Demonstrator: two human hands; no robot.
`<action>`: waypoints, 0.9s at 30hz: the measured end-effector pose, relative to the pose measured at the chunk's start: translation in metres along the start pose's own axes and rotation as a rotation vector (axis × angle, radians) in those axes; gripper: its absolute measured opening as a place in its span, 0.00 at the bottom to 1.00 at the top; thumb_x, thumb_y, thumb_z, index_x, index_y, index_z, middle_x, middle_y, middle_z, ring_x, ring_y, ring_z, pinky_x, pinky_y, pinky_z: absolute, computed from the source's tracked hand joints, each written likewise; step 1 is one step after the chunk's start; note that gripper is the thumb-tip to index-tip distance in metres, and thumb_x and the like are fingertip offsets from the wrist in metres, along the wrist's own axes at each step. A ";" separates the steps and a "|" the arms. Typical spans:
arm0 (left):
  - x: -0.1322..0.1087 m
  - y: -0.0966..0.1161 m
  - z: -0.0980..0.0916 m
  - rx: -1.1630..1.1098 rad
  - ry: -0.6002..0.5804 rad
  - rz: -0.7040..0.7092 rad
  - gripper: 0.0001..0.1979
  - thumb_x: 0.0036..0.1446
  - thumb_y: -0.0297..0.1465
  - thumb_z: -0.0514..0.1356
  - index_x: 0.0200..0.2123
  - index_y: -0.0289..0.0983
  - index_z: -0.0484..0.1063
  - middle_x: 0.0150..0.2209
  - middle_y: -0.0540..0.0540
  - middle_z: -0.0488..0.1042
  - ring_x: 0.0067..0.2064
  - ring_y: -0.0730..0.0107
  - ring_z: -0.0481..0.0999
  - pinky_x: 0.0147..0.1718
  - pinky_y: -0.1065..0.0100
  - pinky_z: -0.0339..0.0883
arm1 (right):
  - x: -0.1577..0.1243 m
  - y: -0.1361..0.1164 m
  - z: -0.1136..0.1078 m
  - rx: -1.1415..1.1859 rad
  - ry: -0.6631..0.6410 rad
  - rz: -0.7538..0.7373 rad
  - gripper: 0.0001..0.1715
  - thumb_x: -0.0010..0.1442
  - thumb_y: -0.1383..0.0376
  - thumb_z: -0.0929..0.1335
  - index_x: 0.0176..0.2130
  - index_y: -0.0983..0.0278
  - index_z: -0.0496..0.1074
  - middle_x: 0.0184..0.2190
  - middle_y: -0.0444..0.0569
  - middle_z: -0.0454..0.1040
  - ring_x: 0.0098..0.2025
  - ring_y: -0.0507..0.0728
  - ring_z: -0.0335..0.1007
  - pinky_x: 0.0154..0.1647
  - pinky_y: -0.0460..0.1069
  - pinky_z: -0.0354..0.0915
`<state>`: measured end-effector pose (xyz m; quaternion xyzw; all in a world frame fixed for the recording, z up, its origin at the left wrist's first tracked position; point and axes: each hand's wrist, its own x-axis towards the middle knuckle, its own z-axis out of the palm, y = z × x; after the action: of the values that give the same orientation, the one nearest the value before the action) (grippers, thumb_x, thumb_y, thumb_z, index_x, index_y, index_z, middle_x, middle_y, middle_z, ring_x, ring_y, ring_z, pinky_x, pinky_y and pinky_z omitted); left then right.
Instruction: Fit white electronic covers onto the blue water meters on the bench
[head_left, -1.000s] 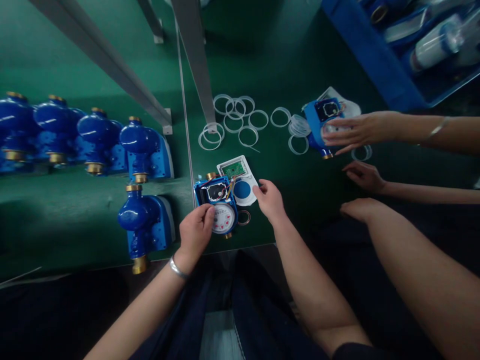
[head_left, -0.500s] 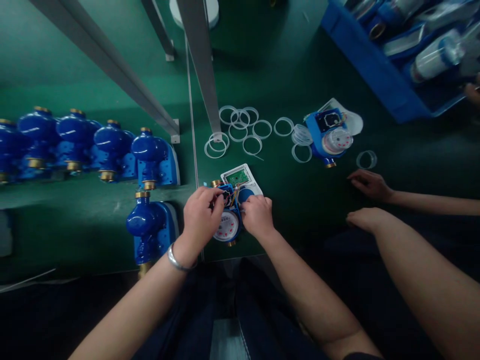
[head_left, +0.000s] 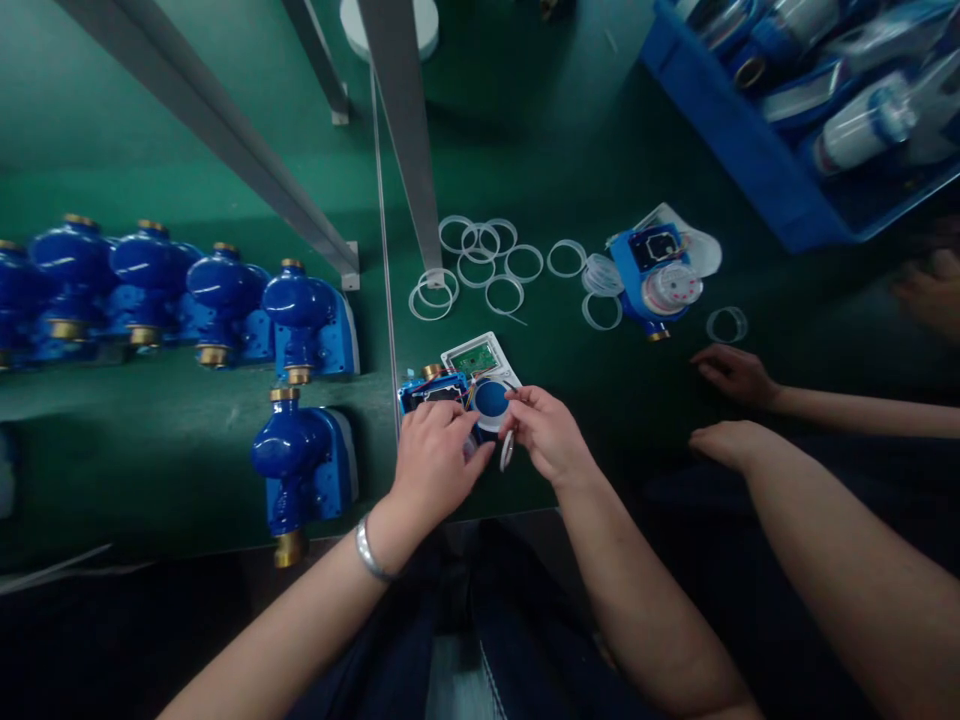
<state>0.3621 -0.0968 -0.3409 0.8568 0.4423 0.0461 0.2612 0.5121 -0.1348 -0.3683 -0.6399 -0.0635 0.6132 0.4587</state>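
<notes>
My left hand [head_left: 435, 455] rests over a blue water meter [head_left: 411, 392], fingers curled across its body and thumb at the side, hiding most of the dial. The meter's open electronics box shows wires. Wires also run to its opened white cover [head_left: 450, 358], which carries a green circuit board [head_left: 480, 358] and a round blue-centred opening. Right of the cover, my right hand [head_left: 546, 430] is closed on a slim tool with a pale looped end [head_left: 507, 452]. Its exact kind is unclear, and its dark tip points up beside the cover.
Several finished-looking blue meters [head_left: 298, 310] line the left. Clear plastic rings [head_left: 523, 263] lie behind my hands, near grey metal posts [head_left: 405, 130]. Another opened meter [head_left: 660, 270] sits to the right, near a co-worker's hands [head_left: 739, 375]. A blue crate [head_left: 750, 150] of meters stands back right.
My left hand has come off the wires and down over the dial. My right hand has drawn back to the right, bringing the slim tool and the cover's round opening into sight.
</notes>
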 end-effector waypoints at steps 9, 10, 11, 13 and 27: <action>-0.011 0.023 0.002 -0.144 0.081 -0.010 0.18 0.47 0.43 0.62 0.36 0.36 0.71 0.40 0.41 0.71 0.43 0.56 0.68 0.41 0.56 0.62 | -0.011 -0.003 0.022 0.337 0.145 0.039 0.16 0.43 0.65 0.68 0.34 0.65 0.62 0.14 0.39 0.66 0.18 0.49 0.63 0.22 0.44 0.60; -0.013 0.024 0.003 -0.170 0.081 -0.002 0.16 0.47 0.41 0.62 0.35 0.36 0.71 0.39 0.41 0.71 0.43 0.56 0.68 0.41 0.56 0.63 | -0.011 0.000 0.025 0.359 0.153 0.043 0.16 0.42 0.64 0.68 0.34 0.65 0.62 0.15 0.39 0.66 0.18 0.49 0.63 0.22 0.44 0.60; -0.014 0.024 0.003 -0.197 0.068 0.006 0.12 0.48 0.39 0.62 0.33 0.37 0.72 0.38 0.42 0.70 0.42 0.57 0.68 0.40 0.57 0.64 | -0.011 0.002 0.028 0.382 0.160 0.055 0.17 0.42 0.64 0.68 0.34 0.64 0.62 0.15 0.39 0.66 0.19 0.49 0.62 0.22 0.44 0.59; -0.015 0.025 0.004 -0.241 0.031 0.020 0.05 0.50 0.32 0.59 0.30 0.37 0.72 0.37 0.43 0.69 0.41 0.60 0.68 0.40 0.58 0.65 | -0.010 0.005 0.032 0.410 0.166 0.086 0.18 0.41 0.64 0.69 0.34 0.64 0.63 0.16 0.38 0.66 0.19 0.49 0.61 0.22 0.44 0.58; -0.005 -0.023 -0.008 -0.569 0.288 -0.298 0.15 0.57 0.40 0.52 0.36 0.38 0.73 0.32 0.47 0.78 0.32 0.68 0.77 0.30 0.70 0.72 | -0.004 0.008 0.012 0.003 0.309 -0.199 0.24 0.51 0.55 0.67 0.44 0.64 0.61 0.33 0.46 0.66 0.33 0.53 0.66 0.35 0.49 0.66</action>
<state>0.3398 -0.0868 -0.3445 0.6603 0.5642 0.2494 0.4284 0.4972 -0.1352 -0.3686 -0.7162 -0.0544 0.4593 0.5226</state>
